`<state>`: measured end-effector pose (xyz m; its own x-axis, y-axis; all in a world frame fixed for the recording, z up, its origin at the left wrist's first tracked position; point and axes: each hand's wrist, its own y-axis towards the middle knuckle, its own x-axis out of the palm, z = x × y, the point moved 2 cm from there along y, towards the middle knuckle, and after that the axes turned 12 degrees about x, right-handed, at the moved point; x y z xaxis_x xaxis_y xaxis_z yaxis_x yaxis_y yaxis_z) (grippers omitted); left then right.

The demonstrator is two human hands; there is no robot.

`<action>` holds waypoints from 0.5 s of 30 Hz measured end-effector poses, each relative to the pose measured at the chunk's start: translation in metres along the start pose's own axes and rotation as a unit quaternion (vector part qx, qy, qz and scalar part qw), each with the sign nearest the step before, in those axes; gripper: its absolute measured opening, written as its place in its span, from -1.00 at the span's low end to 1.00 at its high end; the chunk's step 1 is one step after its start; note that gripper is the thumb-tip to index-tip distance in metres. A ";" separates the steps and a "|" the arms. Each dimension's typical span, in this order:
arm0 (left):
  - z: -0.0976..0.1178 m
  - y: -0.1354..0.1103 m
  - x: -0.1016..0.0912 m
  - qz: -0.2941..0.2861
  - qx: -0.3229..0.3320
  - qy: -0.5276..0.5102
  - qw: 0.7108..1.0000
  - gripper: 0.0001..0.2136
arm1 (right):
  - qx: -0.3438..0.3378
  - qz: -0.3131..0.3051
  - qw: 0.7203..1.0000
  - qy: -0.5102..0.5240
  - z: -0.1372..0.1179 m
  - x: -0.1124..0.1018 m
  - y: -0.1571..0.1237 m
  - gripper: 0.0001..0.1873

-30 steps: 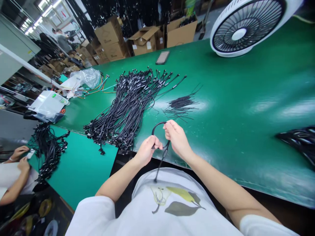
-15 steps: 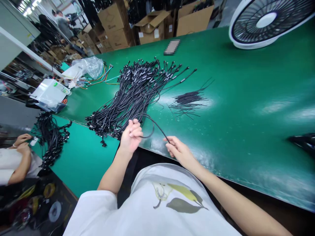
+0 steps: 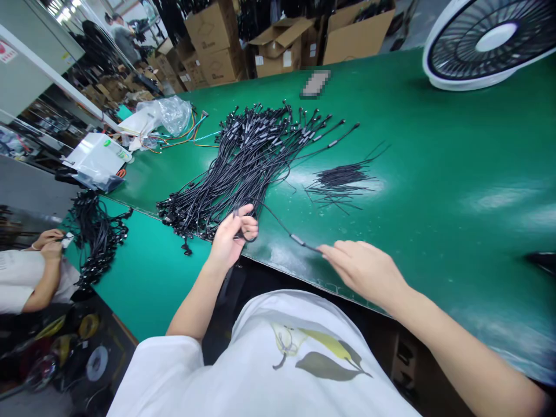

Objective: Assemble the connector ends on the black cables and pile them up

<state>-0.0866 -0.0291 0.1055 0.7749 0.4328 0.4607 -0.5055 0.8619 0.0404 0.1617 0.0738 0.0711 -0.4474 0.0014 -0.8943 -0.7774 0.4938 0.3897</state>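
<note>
Okay, so the left hand (image 3: 232, 238) is closed up around a loop of thin black cable (image 3: 278, 220), right at the front edge of the green workbench (image 3: 438, 214). The right hand (image 3: 362, 267) is open with the fingers stretched out flat, and the fingertips (image 3: 334, 249) sit right by the cable's far end, just past a small inline connector (image 3: 297, 239). Can't tell if they're actually touching it.

Just above the left hand is a big heap of black cables (image 3: 247, 168), with a small bunch of short black wires (image 3: 341, 176) off to its right. Up left of the heap there's a crumpled clear plastic bag (image 3: 174, 114) beside some orange and blue wires (image 3: 182, 138). A white fan (image 3: 489, 40) sits at the upper right, and cardboard boxes (image 3: 278, 49) line the top. Lower left, a co-worker's hands (image 3: 47, 243) are next to another pile of black cables (image 3: 98, 237) on a teal bench (image 3: 147, 284).
</note>
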 end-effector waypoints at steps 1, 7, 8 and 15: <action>-0.006 -0.003 0.006 -0.036 0.008 0.050 0.998 -0.70 | -0.030 -0.009 0.999 0.027 -0.009 -0.005 0.005 -0.70; -0.024 -0.021 0.033 -0.254 -0.016 0.273 0.928 -0.69 | 0.021 -0.026 0.982 0.187 -0.029 -0.020 0.046 -0.69; -0.024 -0.021 0.033 -0.256 -0.025 0.267 0.929 -0.69 | 0.049 -0.018 0.973 0.225 -0.027 -0.017 0.052 -0.72; -0.037 -0.016 0.036 -0.126 -0.071 0.006 0.989 -0.65 | 0.299 -0.100 0.678 0.664 -0.031 0.042 0.063 -0.56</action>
<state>-0.0368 -0.0176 0.0886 0.8742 0.2015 0.4417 -0.2376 0.9710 0.0274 0.0806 0.0785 0.0651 -0.6728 -0.7049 0.2247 -0.7397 0.6344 -0.2244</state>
